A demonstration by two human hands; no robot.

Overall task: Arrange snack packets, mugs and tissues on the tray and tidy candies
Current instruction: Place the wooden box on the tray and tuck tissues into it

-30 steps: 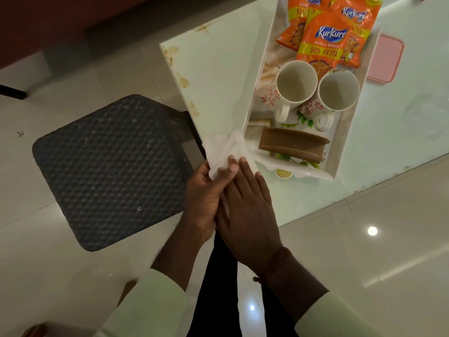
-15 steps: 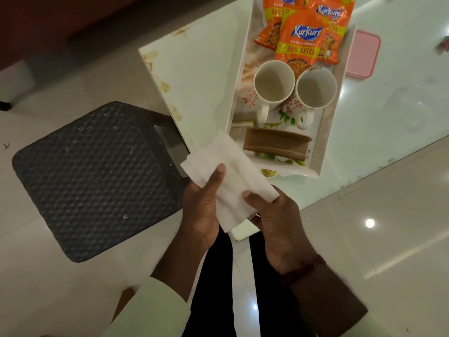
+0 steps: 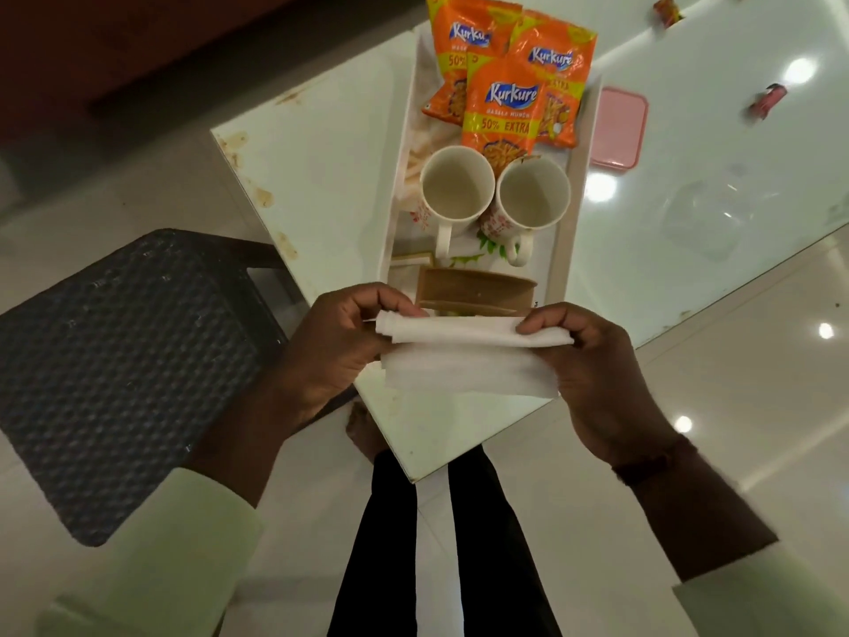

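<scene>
A folded white tissue [image 3: 468, 356] is stretched between my hands just in front of the tray. My left hand [image 3: 335, 342] pinches its left end and my right hand [image 3: 592, 360] pinches its right end. The white tray [image 3: 574, 223] lies on the glass table and holds three orange Kurkure snack packets [image 3: 500, 112] at its far end, two white mugs [image 3: 457, 190] [image 3: 533, 200] side by side in the middle, and a brown holder [image 3: 473, 291] at the near end. Two wrapped candies [image 3: 767, 101] [image 3: 666, 9] lie on the table at the far right.
A pink lidded box [image 3: 618, 128] sits right of the tray. The table's corner [image 3: 413, 471] points toward my legs. A dark woven stool [image 3: 115, 360] stands on the tiled floor to the left.
The tissue was pressed flat between my hands at the table's left edge, then lifted and opened. Now it is folded into a long strip held at both ends.
</scene>
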